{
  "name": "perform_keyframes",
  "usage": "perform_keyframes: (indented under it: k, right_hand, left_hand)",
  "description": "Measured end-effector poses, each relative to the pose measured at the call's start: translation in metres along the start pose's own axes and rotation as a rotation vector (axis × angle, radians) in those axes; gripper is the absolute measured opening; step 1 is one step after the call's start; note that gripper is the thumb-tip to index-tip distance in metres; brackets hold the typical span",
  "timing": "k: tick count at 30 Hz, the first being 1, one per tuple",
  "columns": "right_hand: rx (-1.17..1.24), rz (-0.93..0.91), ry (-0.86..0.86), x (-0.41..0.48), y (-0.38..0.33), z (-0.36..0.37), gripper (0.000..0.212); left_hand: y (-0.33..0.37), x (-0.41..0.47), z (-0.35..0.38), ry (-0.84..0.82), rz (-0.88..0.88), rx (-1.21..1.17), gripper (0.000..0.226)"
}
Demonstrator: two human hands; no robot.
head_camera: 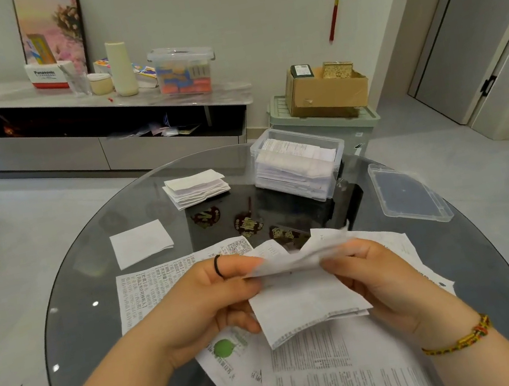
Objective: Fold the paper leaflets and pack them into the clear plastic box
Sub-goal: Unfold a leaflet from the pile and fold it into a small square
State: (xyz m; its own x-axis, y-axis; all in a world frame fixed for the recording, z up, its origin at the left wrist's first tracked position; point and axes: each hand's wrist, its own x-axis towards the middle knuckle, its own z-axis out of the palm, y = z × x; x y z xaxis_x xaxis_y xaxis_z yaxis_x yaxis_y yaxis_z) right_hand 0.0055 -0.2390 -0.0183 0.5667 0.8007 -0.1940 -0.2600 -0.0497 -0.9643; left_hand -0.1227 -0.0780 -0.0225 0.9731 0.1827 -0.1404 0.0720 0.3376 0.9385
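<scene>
Both hands are closed on one leaflet (302, 300), held just above the glass table (99, 322), well on the near side of the clear plastic box (341, 143). The left hand (204, 300) pinches the sheet's left upper edge between thumb and fingers; the right hand (373, 277) pinches the right upper edge the same way. The top of the sheet is rumpled and bowed between them, and the lower half hangs loose.

This is thin printed paper: very light, limp, and quick to crease or tear if it is pulled hard. It probably keeps a fold well once pressed, but it will sag and skew if held by one corner. The best hold looks to be at two opposite edges or corners, with light pinches, so the edges can be lined up before the crease is pressed flat on the glass.

The box stands open and already looks nearly full of folded sheets. Its lid (410, 196) lies to the right of the box. A stack of folded leaflets (196, 187) sits just to the box's left, and a single folded sheet (141, 243) lies farther left and nearer. More unfolded leaflets (339, 372) are spread under the hands, on the near side of the box, so much folding appears to remain.
</scene>
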Motion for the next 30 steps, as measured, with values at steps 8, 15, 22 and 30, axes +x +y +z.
perform_keyframes:
  k: [8,15,22,30]
  right_hand:
    - [0.001,-0.028,0.077,0.001,-0.001,0.001,0.037]
    - [-0.123,-0.072,0.083,0.001,0.002,0.006,0.018]
    - [-0.278,-0.035,0.087,0.001,0.006,0.011,0.02]
    - [-0.25,-0.088,0.284,0.012,-0.008,0.002,0.025]
  left_hand:
    - [0.003,-0.001,-0.003,-0.016,-0.011,0.059,0.022]
    - [-0.002,0.004,0.008,0.395,0.126,0.553,0.019]
    - [-0.003,0.003,0.011,0.356,0.163,0.464,0.022]
    - [0.009,0.005,-0.019,0.583,0.232,0.913,0.012]
